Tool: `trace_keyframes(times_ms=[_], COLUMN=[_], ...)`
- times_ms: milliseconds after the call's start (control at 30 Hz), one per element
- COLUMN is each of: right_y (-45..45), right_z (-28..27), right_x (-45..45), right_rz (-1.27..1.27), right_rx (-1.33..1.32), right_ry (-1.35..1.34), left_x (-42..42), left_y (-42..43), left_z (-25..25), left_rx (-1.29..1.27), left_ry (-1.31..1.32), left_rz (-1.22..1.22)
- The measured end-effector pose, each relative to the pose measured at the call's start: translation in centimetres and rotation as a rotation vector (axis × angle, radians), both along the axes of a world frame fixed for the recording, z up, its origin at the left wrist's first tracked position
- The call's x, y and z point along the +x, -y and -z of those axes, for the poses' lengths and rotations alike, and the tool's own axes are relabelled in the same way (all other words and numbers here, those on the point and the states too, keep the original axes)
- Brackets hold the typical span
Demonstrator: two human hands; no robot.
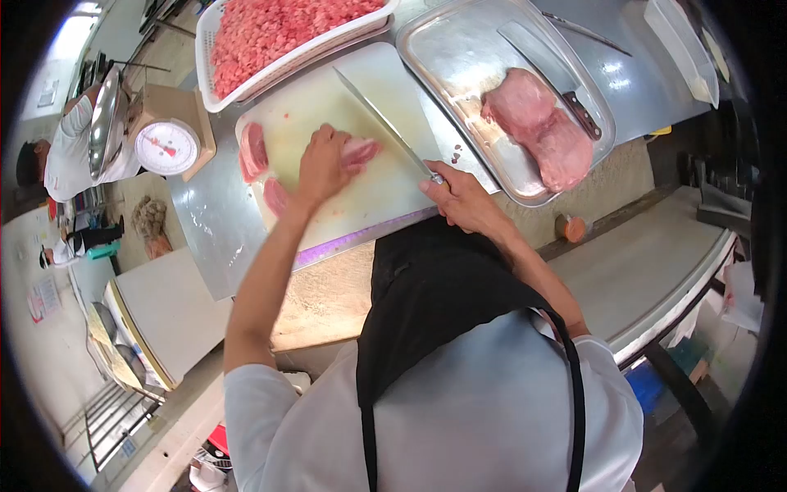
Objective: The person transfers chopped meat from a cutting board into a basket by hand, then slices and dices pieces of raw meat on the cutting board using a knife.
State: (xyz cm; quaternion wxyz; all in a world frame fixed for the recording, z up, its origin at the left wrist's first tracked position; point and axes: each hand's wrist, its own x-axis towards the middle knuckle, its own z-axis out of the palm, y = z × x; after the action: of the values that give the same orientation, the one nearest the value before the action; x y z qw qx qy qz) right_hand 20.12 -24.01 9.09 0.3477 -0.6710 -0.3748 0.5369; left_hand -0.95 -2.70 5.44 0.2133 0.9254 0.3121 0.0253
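Observation:
On a white cutting board point(377, 189), my left hand point(325, 164) presses on a piece of raw meat point(359, 153), its fingers bent over the left end. My right hand point(461, 197) grips the handle of a long knife point(381, 119), whose blade points up and left across the board, just right of that piece. Two more cuts lie at the board's left side, a larger meat piece point(253, 152) and a smaller meat slice point(275, 197). Part of the meat is hidden under my left fingers.
A white basket point(215, 98) of diced meat stands behind the board. To the right, a metal tray point(434, 41) holds large meat pieces point(549, 131) and a cleaver point(537, 57). At left stands a dial scale point(166, 148); other people are beyond it.

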Motion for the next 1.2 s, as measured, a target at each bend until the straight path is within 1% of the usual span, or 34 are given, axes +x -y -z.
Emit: trace_keyframes(times_ms=[33,133,233,333,400,433,500,533,600,633,700,733,800,833,867,900,933,967,1033,1067,1133,1200], right_y=[0.1,0.0,0.0,0.3,0.4,0.5,0.0,-0.3,-0.1,-0.1,-0.6,-0.9,-1.1,-1.2,-1.2,-1.1,-0.7,-0.7,-1.3,-1.3,-0.3,-0.1], right_z=[-0.1,-0.3,-0.3,-0.1,0.0,-0.4,-2.1,-2.6,-3.1,-2.6,-0.5,0.0,0.1,-0.6,-1.6,-2.2,-1.4,-1.7,-3.5,-4.7,-6.9,-7.8], right_x=[0.1,0.8,1.0,1.0,1.7,2.1,3.2,3.3,3.0,2.9,2.5,1.9,0.4,0.0,-0.4,-0.7,-0.6,-0.2,0.6,0.6,-0.1,-0.5], right_rz=[0.009,0.024,0.024,0.025,0.036,0.034,0.024,0.011,-0.008,-0.066,-0.182,-0.216,-0.292,-0.309,-0.324,-0.334,-0.249,-0.262,-0.287,-0.282,-0.271,-0.291], right_rx=[-0.017,-0.064,-0.081,-0.062,-0.055,-0.105,-0.193,-0.181,-0.169,-0.086,0.098,0.138,0.216,0.164,0.111,0.056,0.123,0.079,-0.009,0.006,0.021,0.008], right_ry=[-0.012,-0.036,-0.046,-0.055,-0.062,-0.05,-0.019,0.018,0.086,0.165,0.327,0.338,0.364,0.369,0.372,0.375,0.352,0.357,0.364,0.39,0.435,0.417], left_x=[-0.3,-0.2,0.2,0.3,0.5,0.5,-1.0,-1.6,-2.2,-2.3,-1.1,-0.4,0.0,-0.1,-0.4,-0.5,-0.8,-1.0,-0.9,-0.7,-0.2,0.4], left_y=[1.7,5.8,5.6,4.5,4.7,5.1,5.5,5.7,6.9,7.5,7.5,7.5,8.0,8.3,8.4,8.1,7.7,7.5,6.2,5.4,5.2,4.7], left_z=[0.6,2.0,2.5,1.9,1.2,1.1,1.7,2.1,2.9,3.1,3.0,2.8,3.9,4.7,5.4,4.9,4.4,3.9,3.0,2.8,3.0,3.3], left_rx=[0.086,0.237,0.159,0.182,0.369,0.456,0.33,0.27,-0.028,-0.185,-0.342,-0.419,-0.222,-0.125,-0.133,-0.04,0.05,0.133,0.161,0.18,0.106,0.074], left_ry=[0.078,0.069,0.097,0.111,0.109,0.107,0.187,0.227,0.548,0.701,0.79,0.839,0.746,0.696,0.725,0.667,0.611,0.552,0.466,0.423,0.385,0.385], left_rz=[-0.013,-0.112,-0.162,-0.114,-0.09,-0.079,-0.047,-0.028,-0.324,-0.473,-0.635,-0.714,-0.597,-0.543,-0.554,-0.533,-0.511,-0.491,-0.467,-0.454,-0.487,-0.498])
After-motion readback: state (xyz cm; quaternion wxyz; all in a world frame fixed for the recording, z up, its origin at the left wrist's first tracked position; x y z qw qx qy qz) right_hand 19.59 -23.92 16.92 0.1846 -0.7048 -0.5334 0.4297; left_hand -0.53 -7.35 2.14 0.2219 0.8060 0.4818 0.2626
